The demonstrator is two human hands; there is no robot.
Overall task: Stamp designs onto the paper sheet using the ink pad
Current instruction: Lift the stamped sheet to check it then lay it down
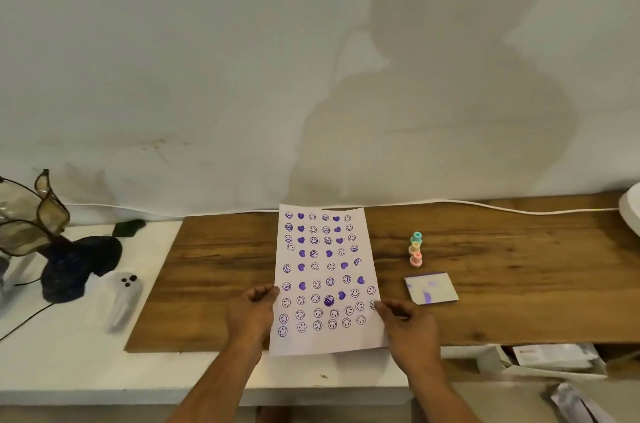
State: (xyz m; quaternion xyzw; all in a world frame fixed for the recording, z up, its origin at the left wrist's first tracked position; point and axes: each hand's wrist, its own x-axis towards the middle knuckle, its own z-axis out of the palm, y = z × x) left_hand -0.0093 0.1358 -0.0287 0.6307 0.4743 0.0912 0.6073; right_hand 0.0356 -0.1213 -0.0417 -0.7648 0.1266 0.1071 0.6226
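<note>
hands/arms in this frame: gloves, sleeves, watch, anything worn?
Nothing worn that shows. Left hand and right hand are bare, no gloves, no rings visible. Both forearms are bare to the bottom edge of the frame: no sleeves, watch or bands in view.

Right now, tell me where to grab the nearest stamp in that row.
Pinch the pink stamp by its narrow waist, coming from above and the near side. It stands upright, the other stamps crowd close behind it, and the ink pad sits just in front.
</note>
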